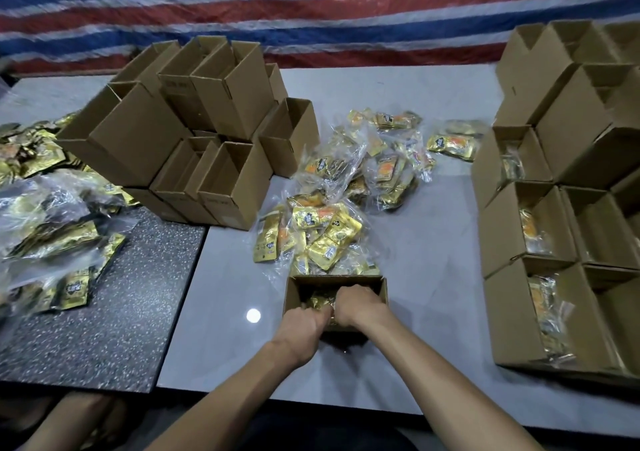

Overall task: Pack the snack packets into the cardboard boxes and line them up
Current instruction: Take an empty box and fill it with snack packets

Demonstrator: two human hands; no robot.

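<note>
1. Both forearms come up from the bottom edge over the pale table [433,242] and meet in one open box [334,278] near its front edge.
2. On my feed the left hand [304,322] sits at the box's near-left corner, fingers curled round the gold snack packets [320,301] inside it, gripping them.
3. Beside it, the right hand [356,306] bends over the same packets. Its fingertips are sunk out of sight, so I cannot tell whether it grasps or only presses.
4. Just beyond the box lies a clear bag of packets [311,232], with more bags [381,163] farther back at centre.
5. To my left, a dark speckled tabletop [104,294] butts against the pale one and carries a loose heap of packets [52,228].
6. Behind that, I see a stack of empty boxes [194,131], some tilted.
7. At right, rows of boxes [502,228] stand together, and several show packets inside.
8. Farthest off hangs a red, white and blue striped tarpaulin [311,7].
</note>
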